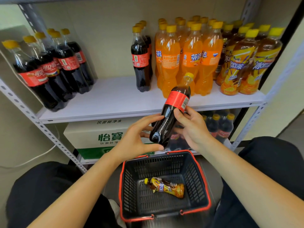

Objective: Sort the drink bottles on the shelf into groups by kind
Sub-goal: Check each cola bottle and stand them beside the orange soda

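A cola bottle (172,111) with a red label and yellow cap is tilted in front of the shelf edge, above the basket. My right hand (191,127) grips its lower body from the right. My left hand (136,137) touches its base from the left, fingers spread. On the white shelf (107,99) stand a cola group (49,66) at left, a short cola row (141,60) in the middle, orange soda bottles (185,55), and iced tea bottles (246,60) at right.
A dark basket with a red rim (202,176) sits on the floor between my knees, holding one iced tea bottle (166,187) lying on its side. Below the shelf are a white and green water carton (105,134) and more cola bottles (220,125).
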Motion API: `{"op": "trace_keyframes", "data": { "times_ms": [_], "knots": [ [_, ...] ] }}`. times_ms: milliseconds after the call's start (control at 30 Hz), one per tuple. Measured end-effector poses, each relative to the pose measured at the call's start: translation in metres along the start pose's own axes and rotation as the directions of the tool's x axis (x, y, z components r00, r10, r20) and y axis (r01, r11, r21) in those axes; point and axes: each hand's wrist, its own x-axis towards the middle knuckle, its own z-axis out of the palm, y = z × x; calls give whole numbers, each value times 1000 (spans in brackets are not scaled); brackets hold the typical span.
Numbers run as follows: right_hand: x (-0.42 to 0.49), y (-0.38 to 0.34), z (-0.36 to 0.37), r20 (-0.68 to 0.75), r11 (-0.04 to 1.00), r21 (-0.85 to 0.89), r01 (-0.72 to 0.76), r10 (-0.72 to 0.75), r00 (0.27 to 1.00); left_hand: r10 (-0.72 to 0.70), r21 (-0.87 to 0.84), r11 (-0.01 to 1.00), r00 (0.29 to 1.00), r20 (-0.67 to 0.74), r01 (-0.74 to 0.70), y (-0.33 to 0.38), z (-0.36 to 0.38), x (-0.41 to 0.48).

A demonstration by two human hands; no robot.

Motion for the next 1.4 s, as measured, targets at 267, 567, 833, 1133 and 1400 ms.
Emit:
{"op": "trace_keyframes", "data": {
  "times_ms": [267,567,833,1133,1400],
  "knots": [
    [-4,-13,-4,88,997,72,-2,-4,996,-42,-348,937,983,-180,-24,12,3,11],
    [-8,-13,-1,14,997,75,33,-34,999,-33,-323,946,985,-167,-23,16,4,12],
    [-9,-14,-1,12,998,46,54,-55,998,-5,-198,980,986,-165,-29,19,3,4],
    [-7,-13,-3,26,994,52,100,-101,995,64,-83,994,990,-122,-74,17,-4,2],
    [-2,-15,8,73,976,-118,186,-178,981,-97,-254,966,978,-184,48,11,-15,2]
  ]
}}
